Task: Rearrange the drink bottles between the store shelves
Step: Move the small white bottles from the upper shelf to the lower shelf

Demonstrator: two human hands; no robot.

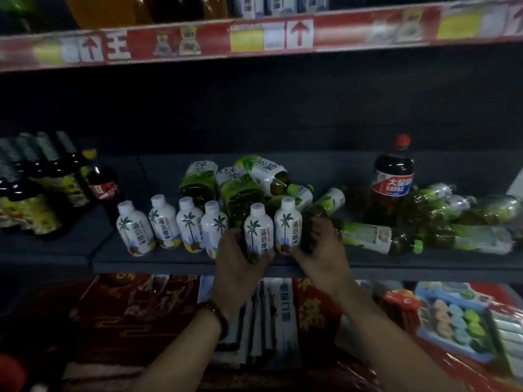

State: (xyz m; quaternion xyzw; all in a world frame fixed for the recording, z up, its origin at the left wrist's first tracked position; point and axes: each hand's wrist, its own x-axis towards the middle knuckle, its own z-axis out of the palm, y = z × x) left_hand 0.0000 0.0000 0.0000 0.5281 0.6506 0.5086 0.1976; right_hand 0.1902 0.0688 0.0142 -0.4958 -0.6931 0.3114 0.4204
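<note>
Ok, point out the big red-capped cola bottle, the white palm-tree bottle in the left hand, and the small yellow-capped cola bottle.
big cola bottle (pixel 393 185): head view, on its label.
white palm-tree bottle (pixel 258 230): head view, on its printed front.
small cola bottle (pixel 102 189): head view, on its red label.

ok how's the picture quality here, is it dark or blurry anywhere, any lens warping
Head view: dim overall, with the shelf's back wall nearly black. Also in the head view, the red price strip up top is smeared and bows with the wide lens. The white coconut bottles are brightest, their labels fairly sharp. The lying green tea bottles at right are murky.
</note>
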